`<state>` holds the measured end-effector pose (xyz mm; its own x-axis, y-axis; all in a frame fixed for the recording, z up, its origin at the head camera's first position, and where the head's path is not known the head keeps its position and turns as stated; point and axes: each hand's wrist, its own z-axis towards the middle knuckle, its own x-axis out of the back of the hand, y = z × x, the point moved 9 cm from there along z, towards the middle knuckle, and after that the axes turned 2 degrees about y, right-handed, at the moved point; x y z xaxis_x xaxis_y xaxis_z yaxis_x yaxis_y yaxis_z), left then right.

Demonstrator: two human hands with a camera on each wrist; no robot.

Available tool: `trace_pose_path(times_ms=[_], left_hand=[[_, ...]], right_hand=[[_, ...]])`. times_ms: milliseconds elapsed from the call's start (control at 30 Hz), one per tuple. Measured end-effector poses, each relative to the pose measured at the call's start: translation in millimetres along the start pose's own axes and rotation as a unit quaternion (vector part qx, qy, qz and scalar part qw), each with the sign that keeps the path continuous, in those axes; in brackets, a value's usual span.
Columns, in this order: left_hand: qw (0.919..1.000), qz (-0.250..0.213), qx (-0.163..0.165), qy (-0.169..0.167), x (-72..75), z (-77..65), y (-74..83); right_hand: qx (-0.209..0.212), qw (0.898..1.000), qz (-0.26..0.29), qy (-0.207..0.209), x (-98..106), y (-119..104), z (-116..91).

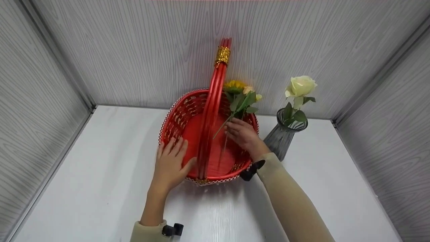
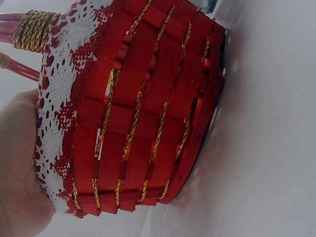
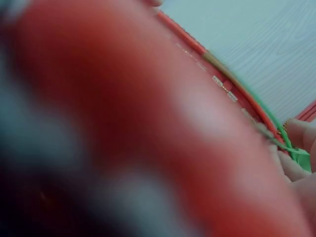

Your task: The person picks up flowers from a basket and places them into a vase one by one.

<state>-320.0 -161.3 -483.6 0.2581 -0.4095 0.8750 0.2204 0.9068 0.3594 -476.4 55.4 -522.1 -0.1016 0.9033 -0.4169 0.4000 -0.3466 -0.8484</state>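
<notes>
A red woven basket [image 1: 191, 131] with a tall red handle [image 1: 218, 80] stands on the table. My left hand [image 1: 170, 163] rests on its near left rim, fingers straight and spread. In the left wrist view, white and red lace trim [image 2: 61, 128] runs along the rim beside that hand. My right hand [image 1: 244, 136] is over the basket's right side and pinches a flower's green stem [image 1: 221, 128]. The right wrist view shows the stem [image 3: 256, 101] at the fingers. At the basket's far right are a sunflower [image 1: 235, 85], a pale peach flower [image 1: 248, 89] and leaves.
A grey glass vase [image 1: 280, 139] stands right of the basket, close to my right forearm, with a cream rose [image 1: 301, 86] in it. Wood-grain panels [image 1: 134, 50] enclose the white table [image 1: 100, 161] at the back and both sides.
</notes>
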Motion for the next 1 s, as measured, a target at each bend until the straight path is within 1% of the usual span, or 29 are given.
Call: trace_pose_path(times_ms=[133,267,367,433,567,633,700,800,900,1000], left_hand=[[1.0000,-0.003,-0.001,0.006,1.0,0.1,-0.3],[1.0000,-0.001,-0.003,0.005,1.7,0.3,0.3],[1.0000,0.001,-0.003,0.001,1.5,0.2,0.4],[1.0000,0.003,-0.004,0.001,1.3,-0.3,0.2],[1.0000,0.004,-0.004,-0.001,0.8,-0.6,0.0],[1.0000,0.003,-0.005,0.000,0.8,-0.5,0.2],[1.0000,0.001,-0.004,-0.001,0.9,-0.8,0.3],[1.0000,0.002,-0.004,0.000,1.2,-1.0,0.9],[1.0000,0.002,-0.002,0.000,2.0,-0.8,1.4],[1.0000,0.002,-0.003,-0.001,1.9,0.1,1.5]], right_hand=[[0.031,0.998,-0.046,-0.010,-3,-4,-1],[0.044,0.997,-0.058,-0.036,-11,-4,-5],[0.045,0.996,-0.067,-0.050,-14,-3,-7],[0.040,0.994,-0.086,-0.059,-16,0,-8],[0.037,0.986,-0.134,-0.088,-20,4,-10],[0.040,0.983,-0.144,-0.106,-23,4,-12],[0.038,0.983,-0.135,-0.121,-26,4,-15],[0.023,0.986,-0.101,-0.133,-29,4,-19],[0.000,0.988,-0.071,-0.136,-33,5,-24],[-0.023,0.989,-0.063,-0.130,-36,6,-30]])
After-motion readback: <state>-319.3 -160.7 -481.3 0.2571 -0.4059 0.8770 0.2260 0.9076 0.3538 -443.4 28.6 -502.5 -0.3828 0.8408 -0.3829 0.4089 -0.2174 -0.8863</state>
